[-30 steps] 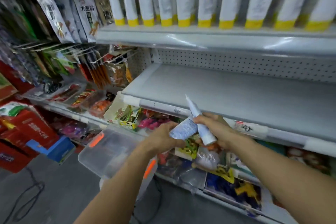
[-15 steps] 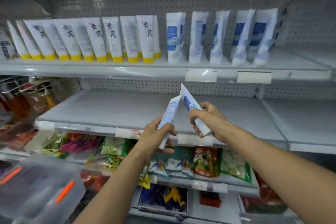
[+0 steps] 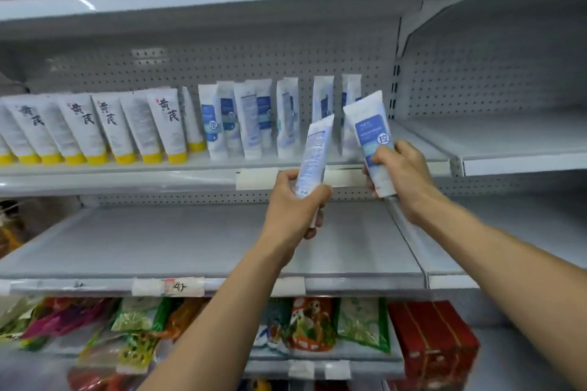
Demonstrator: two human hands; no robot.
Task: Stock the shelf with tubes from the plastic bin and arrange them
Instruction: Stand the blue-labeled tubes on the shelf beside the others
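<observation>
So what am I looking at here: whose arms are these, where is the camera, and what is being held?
No machine here: these are a person's bare arms, filmed by a wide-angle camera worn on the head, facing shop shelves. The left hand grips a white tube; the right hand grips a blue-labelled tube. Both are held up before the tube shelf, where yellow-capped tubes stand on the left and blue-and-white tubes on the right. Snack packets lie lower down.

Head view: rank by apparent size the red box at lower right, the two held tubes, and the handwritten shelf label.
1. red box, plainly largest.
2. right-hand tube and left-hand tube: seemingly the same kind; the left one shows narrower, turned partly edge-on, so unranked.
3. handwritten label, smallest.
</observation>
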